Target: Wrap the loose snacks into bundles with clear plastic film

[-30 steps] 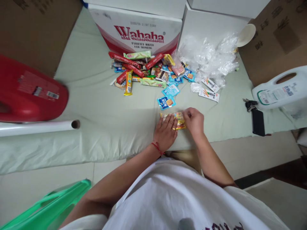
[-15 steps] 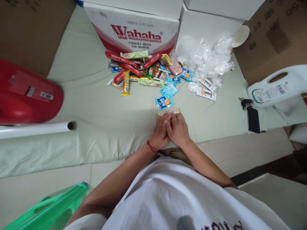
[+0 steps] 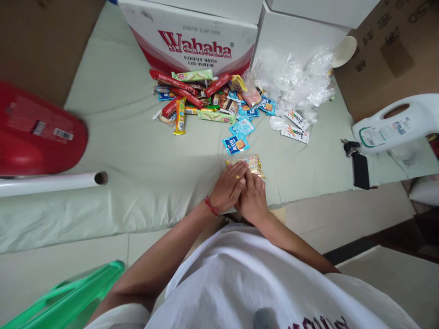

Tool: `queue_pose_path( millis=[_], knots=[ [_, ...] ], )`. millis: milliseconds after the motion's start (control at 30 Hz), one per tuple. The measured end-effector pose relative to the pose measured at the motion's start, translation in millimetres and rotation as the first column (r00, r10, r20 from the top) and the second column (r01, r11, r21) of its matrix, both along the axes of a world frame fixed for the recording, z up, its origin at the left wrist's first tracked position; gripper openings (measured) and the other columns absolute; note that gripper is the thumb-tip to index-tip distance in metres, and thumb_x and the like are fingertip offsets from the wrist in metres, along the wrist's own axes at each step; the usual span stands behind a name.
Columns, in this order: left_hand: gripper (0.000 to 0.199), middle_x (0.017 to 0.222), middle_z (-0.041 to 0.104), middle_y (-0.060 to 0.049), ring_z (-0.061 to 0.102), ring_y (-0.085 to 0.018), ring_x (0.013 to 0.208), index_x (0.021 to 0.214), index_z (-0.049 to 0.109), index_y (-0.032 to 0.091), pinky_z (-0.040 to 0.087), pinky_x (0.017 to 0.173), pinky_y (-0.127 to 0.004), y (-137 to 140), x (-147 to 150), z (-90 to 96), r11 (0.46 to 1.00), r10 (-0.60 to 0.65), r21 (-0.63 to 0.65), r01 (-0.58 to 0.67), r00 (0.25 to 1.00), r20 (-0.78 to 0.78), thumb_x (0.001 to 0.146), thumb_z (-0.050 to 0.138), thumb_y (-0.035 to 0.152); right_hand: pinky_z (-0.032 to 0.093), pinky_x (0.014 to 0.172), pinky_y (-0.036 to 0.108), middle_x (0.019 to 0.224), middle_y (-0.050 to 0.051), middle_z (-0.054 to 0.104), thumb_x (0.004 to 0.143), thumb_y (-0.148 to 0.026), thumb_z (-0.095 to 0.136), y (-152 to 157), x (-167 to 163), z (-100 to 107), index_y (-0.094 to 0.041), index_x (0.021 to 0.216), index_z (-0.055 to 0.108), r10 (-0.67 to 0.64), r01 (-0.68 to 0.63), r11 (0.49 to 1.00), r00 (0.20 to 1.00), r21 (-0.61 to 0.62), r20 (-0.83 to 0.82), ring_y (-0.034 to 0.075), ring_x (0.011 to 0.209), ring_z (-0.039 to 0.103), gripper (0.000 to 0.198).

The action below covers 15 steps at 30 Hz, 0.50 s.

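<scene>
A shiny gold-yellow snack packet (image 3: pixel 256 165) lies at the front of the covered table, partly hidden by my hands. My left hand (image 3: pixel 229 183), with a ring and a red cord bracelet, rests on the packet's left part with its fingers stretched out. My right hand (image 3: pixel 253 194) lies against it, its fingers extended flat onto the packet's lower edge. The two hands overlap, the left fingers partly covering the right ones. Just beyond the packet is a blue snack sachet (image 3: pixel 235 144), with a lighter blue sachet (image 3: pixel 242 128) behind it.
Mixed wrapped snacks (image 3: pixel 192 98) are heaped against the Wahaha box (image 3: pixel 199 41). Crumpled clear plastic (image 3: pixel 295 80) lies to their right. A red jug (image 3: pixel 41 130) and a white roll (image 3: pixel 51 183) sit left; a white bottle (image 3: pixel 394 123), keys and a black phone (image 3: pixel 361 170) right.
My right hand has slid back and its fingers have straightened. My left hand now lies partly over it, where the right thumb crossed the left before. More of the packet shows on the right.
</scene>
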<state>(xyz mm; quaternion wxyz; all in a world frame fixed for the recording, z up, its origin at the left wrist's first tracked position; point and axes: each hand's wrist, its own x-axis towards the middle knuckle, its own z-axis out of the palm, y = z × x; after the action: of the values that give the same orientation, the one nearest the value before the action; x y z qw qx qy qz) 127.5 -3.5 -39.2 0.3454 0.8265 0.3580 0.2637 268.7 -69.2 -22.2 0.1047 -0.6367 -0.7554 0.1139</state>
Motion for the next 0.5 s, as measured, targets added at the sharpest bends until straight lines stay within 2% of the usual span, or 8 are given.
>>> queue_pose_path(
  millis=[133,233,300,367,433,500],
  knots=[
    [0.062,0.169,0.041,-0.020,0.031,-0.027,0.163,0.160,0.041,0.003,0.024,0.135,-0.051,-1,5,1.8,0.995,-0.017,0.092,0.033,0.986,-0.168,0.110,0.023,0.034,0.033,0.121,0.067,0.166,0.027,0.040,0.101,-0.035,0.056,-17,11,-8,-0.006,0.162,0.041,0.111,-0.110,0.994,0.991,0.025,-0.074,0.044,0.155,0.029,0.069],
    [0.062,0.170,0.041,-0.020,0.031,-0.028,0.163,0.161,0.041,0.003,0.024,0.135,-0.050,-3,6,4.4,0.987,0.010,0.158,0.036,0.960,-0.281,0.106,0.033,0.031,0.035,0.124,0.065,0.169,0.026,0.037,0.101,-0.037,0.060,-25,29,-10,-0.005,0.157,0.049,0.214,-0.210,0.977,0.959,0.042,-0.187,0.041,0.160,0.025,0.065],
    [0.064,0.170,0.040,-0.020,0.031,-0.029,0.163,0.161,0.041,0.004,0.023,0.135,-0.050,-5,7,7.1,0.978,0.020,0.201,0.053,0.938,-0.346,0.102,0.042,0.030,0.040,0.124,0.060,0.164,0.022,0.046,0.102,-0.034,0.060,-26,43,-8,-0.011,0.145,0.062,0.259,-0.248,0.966,0.918,0.074,-0.300,0.037,0.157,0.034,0.049],
    [0.068,0.171,0.038,-0.021,0.030,-0.031,0.163,0.161,0.041,0.003,0.023,0.135,-0.051,-5,8,9.3,0.966,0.016,0.241,0.089,0.916,-0.401,0.100,0.048,0.032,0.049,0.117,0.054,0.148,0.015,0.064,0.104,-0.031,0.058,-26,58,-2,-0.021,0.130,0.072,0.240,-0.217,0.971,0.867,0.102,-0.436,0.030,0.143,0.053,0.031],
    [0.067,0.171,0.037,-0.023,0.030,-0.033,0.163,0.161,0.041,0.002,0.024,0.134,-0.053,-3,9,9.4,0.954,0.020,0.275,0.118,0.892,-0.452,0.101,0.048,0.033,0.056,0.105,0.047,0.124,0.009,0.076,0.106,-0.029,0.056,-25,71,4,-0.026,0.118,0.076,0.158,-0.128,0.988,0.810,0.093,-0.565,0.025,0.121,0.067,0.023],
    [0.062,0.169,0.040,-0.024,0.033,-0.034,0.161,0.159,0.043,0.001,0.028,0.133,-0.053,1,11,6.8,0.944,0.039,0.303,0.132,0.866,-0.498,0.104,0.044,0.027,0.059,0.095,0.042,0.108,0.006,0.079,0.107,-0.032,0.055,-24,82,9,-0.027,0.108,0.077,0.047,-0.023,0.999,0.755,0.046,-0.654,0.022,0.105,0.072,0.022]
  ],
)
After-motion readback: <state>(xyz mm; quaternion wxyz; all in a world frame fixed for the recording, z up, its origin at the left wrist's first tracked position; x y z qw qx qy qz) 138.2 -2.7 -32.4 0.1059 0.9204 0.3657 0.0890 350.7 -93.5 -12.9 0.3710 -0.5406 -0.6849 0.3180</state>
